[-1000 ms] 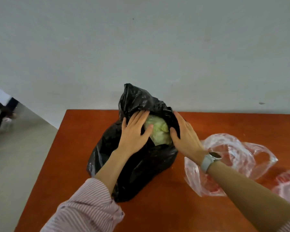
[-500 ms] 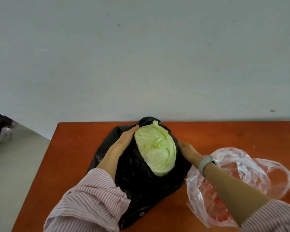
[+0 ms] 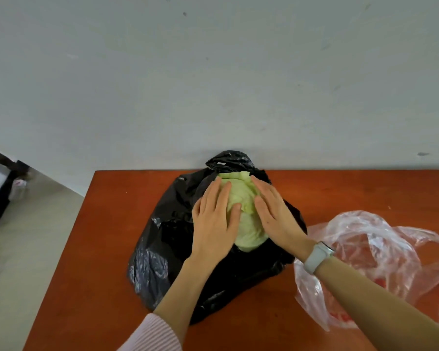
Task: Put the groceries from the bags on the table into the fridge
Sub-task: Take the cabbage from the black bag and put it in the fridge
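left grip (image 3: 214,221) flat on cabbage (image 3: 245,224) | right grip (image 3: 274,216) likewise | cabbage lengthwise toward wall, in black bag (image 3: 167,249)

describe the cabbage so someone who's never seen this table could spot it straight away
On the orange table, find the black bag near the back edge. The cabbage sits in its open mouth, between the left hand and right hand. It is the only pale green, leafy thing; the clear bag beside it shows red.

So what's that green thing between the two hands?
A cabbage, seen from the head camera. The left hand and right hand rest on its sides, inside the black bag.
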Demonstrator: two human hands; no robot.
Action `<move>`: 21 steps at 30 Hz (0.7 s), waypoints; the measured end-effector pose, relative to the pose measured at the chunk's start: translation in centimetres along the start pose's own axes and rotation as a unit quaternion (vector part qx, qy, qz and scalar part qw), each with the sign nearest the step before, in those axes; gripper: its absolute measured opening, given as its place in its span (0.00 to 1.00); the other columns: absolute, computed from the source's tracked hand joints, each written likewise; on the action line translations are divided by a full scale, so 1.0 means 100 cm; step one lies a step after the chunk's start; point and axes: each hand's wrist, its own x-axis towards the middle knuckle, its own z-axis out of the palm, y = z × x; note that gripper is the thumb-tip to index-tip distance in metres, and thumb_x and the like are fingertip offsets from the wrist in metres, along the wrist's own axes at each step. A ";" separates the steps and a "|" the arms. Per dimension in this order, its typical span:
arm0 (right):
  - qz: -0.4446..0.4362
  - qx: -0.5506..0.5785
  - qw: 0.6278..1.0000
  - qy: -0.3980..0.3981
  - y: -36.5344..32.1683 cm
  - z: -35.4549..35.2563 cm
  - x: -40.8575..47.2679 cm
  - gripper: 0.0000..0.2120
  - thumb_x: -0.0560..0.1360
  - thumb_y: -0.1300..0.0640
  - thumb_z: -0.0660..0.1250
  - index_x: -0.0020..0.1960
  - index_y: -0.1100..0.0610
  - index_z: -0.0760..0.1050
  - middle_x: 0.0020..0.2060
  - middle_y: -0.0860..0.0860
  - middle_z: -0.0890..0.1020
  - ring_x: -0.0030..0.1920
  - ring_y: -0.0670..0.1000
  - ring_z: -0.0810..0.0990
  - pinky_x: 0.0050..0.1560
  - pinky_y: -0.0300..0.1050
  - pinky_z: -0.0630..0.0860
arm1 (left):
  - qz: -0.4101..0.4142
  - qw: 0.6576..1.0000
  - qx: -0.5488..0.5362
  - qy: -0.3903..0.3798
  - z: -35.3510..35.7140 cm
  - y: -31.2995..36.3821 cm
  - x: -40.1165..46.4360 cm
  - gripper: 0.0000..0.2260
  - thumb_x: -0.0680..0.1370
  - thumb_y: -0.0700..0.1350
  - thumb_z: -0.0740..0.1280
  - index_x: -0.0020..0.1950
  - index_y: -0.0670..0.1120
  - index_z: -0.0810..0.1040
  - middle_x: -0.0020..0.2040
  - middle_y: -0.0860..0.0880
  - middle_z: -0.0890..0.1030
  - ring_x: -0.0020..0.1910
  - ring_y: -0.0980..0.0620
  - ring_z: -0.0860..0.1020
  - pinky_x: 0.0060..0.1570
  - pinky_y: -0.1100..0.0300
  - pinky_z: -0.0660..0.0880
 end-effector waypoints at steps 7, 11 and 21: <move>0.205 0.213 0.954 -0.051 0.063 0.012 -0.002 0.26 0.77 0.38 0.44 0.73 0.44 0.53 0.73 0.42 0.58 0.73 0.42 0.54 0.74 0.48 0.50 | -0.142 0.973 -0.147 -0.107 -0.013 -0.052 -0.012 0.44 0.66 0.72 0.54 0.74 0.56 0.38 0.77 0.57 0.44 0.76 0.56 0.46 0.74 0.49 0.54; 0.241 0.136 0.953 -0.125 0.068 0.007 -0.010 0.26 0.78 0.39 0.43 0.69 0.49 0.67 0.66 0.46 0.71 0.67 0.48 0.67 0.70 0.47 0.59 | -0.086 0.981 0.017 -0.176 -0.026 -0.070 -0.018 0.47 0.61 0.78 0.48 0.70 0.57 0.31 0.71 0.61 0.35 0.72 0.60 0.34 0.74 0.50 0.40; -0.105 -0.174 0.971 0.124 -0.026 0.019 0.003 0.20 0.73 0.49 0.55 0.60 0.57 0.72 0.56 0.55 0.78 0.61 0.56 0.72 0.64 0.52 0.64 | -0.109 0.977 -0.006 -0.186 -0.026 -0.067 -0.026 0.60 0.53 0.77 0.62 0.74 0.56 0.34 0.74 0.60 0.38 0.70 0.57 0.28 0.68 0.44 0.27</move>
